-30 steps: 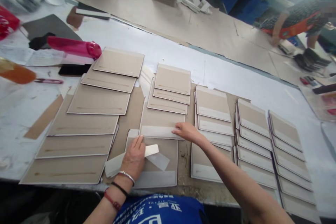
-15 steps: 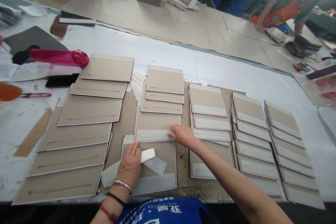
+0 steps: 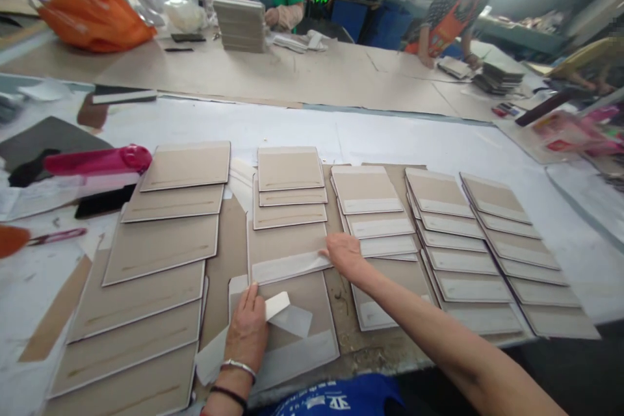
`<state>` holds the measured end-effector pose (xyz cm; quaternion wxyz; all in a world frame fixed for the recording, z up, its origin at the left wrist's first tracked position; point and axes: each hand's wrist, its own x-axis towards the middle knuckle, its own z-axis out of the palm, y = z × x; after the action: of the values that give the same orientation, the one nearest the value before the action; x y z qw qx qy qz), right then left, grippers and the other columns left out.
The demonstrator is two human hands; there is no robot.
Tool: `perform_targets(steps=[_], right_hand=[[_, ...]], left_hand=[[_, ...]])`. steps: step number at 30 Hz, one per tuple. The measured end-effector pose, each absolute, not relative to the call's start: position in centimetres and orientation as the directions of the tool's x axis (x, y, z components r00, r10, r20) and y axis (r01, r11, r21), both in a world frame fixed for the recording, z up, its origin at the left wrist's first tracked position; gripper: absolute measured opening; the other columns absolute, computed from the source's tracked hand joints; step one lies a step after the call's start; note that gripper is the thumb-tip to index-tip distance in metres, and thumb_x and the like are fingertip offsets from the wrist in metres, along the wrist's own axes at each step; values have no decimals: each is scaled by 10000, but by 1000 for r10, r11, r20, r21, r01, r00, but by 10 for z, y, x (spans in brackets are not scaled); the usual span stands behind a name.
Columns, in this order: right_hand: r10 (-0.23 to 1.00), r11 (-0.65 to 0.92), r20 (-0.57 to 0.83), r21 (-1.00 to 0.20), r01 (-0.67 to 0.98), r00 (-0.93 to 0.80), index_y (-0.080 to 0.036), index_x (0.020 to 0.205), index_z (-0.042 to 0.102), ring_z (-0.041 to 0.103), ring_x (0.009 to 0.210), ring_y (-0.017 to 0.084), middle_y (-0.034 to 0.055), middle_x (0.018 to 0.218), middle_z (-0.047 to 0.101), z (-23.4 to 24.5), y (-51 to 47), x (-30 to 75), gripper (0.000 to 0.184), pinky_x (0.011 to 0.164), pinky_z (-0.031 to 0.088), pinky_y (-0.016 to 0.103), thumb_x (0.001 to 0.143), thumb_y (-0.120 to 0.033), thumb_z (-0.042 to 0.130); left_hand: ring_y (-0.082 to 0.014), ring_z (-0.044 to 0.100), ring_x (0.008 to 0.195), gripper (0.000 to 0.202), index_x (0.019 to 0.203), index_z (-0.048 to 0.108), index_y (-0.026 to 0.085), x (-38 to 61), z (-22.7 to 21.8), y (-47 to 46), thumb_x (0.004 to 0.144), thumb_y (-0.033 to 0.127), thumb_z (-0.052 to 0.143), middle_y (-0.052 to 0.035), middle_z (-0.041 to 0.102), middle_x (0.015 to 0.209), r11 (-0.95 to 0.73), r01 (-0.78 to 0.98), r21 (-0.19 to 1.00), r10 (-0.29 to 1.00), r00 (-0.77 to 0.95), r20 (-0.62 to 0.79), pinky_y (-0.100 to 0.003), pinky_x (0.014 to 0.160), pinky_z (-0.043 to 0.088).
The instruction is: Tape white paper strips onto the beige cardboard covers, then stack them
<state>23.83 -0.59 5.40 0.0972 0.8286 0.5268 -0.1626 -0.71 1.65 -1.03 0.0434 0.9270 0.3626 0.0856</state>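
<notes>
My right hand point(image 3: 344, 253) is closed, pinching the right end of a white paper strip point(image 3: 287, 266). That strip lies across the lower edge of a beige board point(image 3: 287, 240) in the second column. My left hand point(image 3: 249, 322) rests at the strip's left end, fingers stretched and close together. Loose paper strips point(image 3: 277, 305) poke out on both sides from beneath its palm and thumb; they look held there, though the grip is hidden. Below lies another board point(image 3: 302, 296) with a pale strip point(image 3: 297, 357) along its bottom edge.
Overlapping boards with brown glue lines point(image 3: 160, 231) stand left; columns of boards with white strips point(image 3: 463, 260) stand right. A pink tool point(image 3: 102, 159), black phone point(image 3: 104, 201) and pink-handled snips point(image 3: 58, 236) lie far left. Across the table, people work near board stacks point(image 3: 238, 26) and an orange bag point(image 3: 92, 13).
The view has tipped upward, showing more of the background and the people. The strip's right end now looks slightly raised and creased at my right hand. My left hand stays by the strip's left end.
</notes>
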Motion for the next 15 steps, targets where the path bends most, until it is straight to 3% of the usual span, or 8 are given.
perform_targets(steps=[3,6,9,15], right_hand=[[874,-432,-257,-20,902,412,-87,1077,567,530,1037,284,175,1077,590,53,-30,225,287,838,450,394,862,-272,516],[969,-212,-165,-158,965,186,-97,1281,435,377,1236,243,146,1312,454,32,-56,191,461,1040,325,371,878,-312,492],[999,7,-32,-269,963,-16,-52,1337,353,230,1322,253,164,1395,326,1,-72,159,555,1112,217,404,890,-366,451],[999,-21,34,-288,957,32,-39,1381,248,99,1353,236,159,1435,219,-17,-68,137,537,1136,162,426,920,-303,333]], left_hand=[[-275,521,1081,295,710,599,88,-9,-15,18,757,-63,350,-186,582,1126,-748,654,114,664,739,114,-368,912,459],[-271,531,1071,297,744,615,86,-12,-22,20,776,-47,352,-181,583,1126,-772,631,81,636,763,117,-362,899,460],[-267,545,1049,318,756,626,89,-12,-28,22,799,-34,336,-173,586,1122,-784,620,35,620,777,112,-356,877,461],[-267,555,1019,344,771,634,81,-11,-28,23,814,-38,313,-170,597,1099,-789,614,22,609,777,157,-347,829,469]])
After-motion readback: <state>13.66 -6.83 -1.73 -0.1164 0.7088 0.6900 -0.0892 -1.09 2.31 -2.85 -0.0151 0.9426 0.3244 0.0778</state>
